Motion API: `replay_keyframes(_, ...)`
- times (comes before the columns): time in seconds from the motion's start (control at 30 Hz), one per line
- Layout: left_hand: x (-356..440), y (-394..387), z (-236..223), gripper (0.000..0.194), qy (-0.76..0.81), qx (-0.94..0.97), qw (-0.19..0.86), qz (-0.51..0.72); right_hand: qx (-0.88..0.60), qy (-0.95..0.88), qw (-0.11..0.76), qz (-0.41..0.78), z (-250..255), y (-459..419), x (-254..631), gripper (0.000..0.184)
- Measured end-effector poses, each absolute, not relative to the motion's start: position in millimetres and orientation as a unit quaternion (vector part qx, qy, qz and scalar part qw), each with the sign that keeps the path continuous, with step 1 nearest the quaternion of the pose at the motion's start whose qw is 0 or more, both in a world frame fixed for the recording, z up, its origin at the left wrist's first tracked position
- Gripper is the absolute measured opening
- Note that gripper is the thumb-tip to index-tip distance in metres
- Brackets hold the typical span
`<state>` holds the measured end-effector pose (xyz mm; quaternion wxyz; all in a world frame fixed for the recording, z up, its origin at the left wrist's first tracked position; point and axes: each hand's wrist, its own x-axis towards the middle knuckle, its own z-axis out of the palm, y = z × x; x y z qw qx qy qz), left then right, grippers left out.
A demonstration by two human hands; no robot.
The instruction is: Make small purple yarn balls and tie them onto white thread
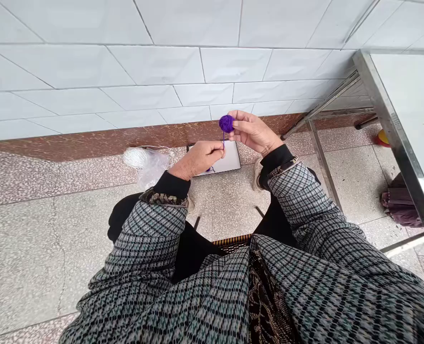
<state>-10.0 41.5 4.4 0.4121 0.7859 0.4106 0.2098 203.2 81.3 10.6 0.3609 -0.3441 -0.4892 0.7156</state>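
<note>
A small ball of purple yarn is pinched in the fingers of my right hand, held up in front of the wall. From its underside a short purple strand runs down to my left hand, whose thumb and fingers are closed on it. Below both hands a shallow white box with a dark rim lies on the floor. A bit of purple yarn shows inside it, partly hidden by my left hand.
Left of the box lie a white yarn bundle and a clear plastic bag. A metal-framed table stands at the right, with dark purple cloth beneath. The tiled wall rises just ahead.
</note>
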Motion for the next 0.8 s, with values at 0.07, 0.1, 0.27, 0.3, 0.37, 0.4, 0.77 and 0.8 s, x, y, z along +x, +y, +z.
replay_keyframes(0.07, -6, 39, 4, 0.024, 0.403, 0.795, 0.407, 0.201, -0.388, -0.491, 0.354, 0.695, 6, 82, 197, 0.034)
replay_keyframes(0.1, -6, 38, 5, 0.024, 0.400, 0.800, 0.401, 0.198, -0.408, -0.500, 0.347, 0.681, 4, 82, 194, 0.030)
replay_keyframes(0.27, -13, 36, 11, 0.022, 0.424, 0.804, 0.359, 0.213, -0.485, -0.590, 0.232, 0.602, 3, 77, 189, 0.033)
replay_keyframes(0.3, -17, 37, 12, 0.021, 0.435, 0.800, 0.350, 0.221, -0.486, -0.605, 0.196, 0.599, 6, 75, 190, 0.034)
replay_keyframes(0.37, -23, 39, 15, 0.019, 0.458, 0.791, 0.332, 0.235, -0.464, -0.626, 0.141, 0.610, 13, 72, 192, 0.034)
replay_keyframes(0.4, -26, 40, 15, 0.019, 0.469, 0.786, 0.324, 0.240, -0.444, -0.632, 0.125, 0.623, 17, 71, 194, 0.033)
replay_keyframes(0.77, -8, 35, 8, 0.019, 0.441, 0.762, 0.415, 0.231, -0.402, -0.497, 0.371, 0.673, 8, 78, 193, 0.025)
replay_keyframes(0.8, -7, 34, 9, 0.019, 0.430, 0.766, 0.422, 0.223, -0.431, -0.506, 0.373, 0.647, 4, 80, 192, 0.024)
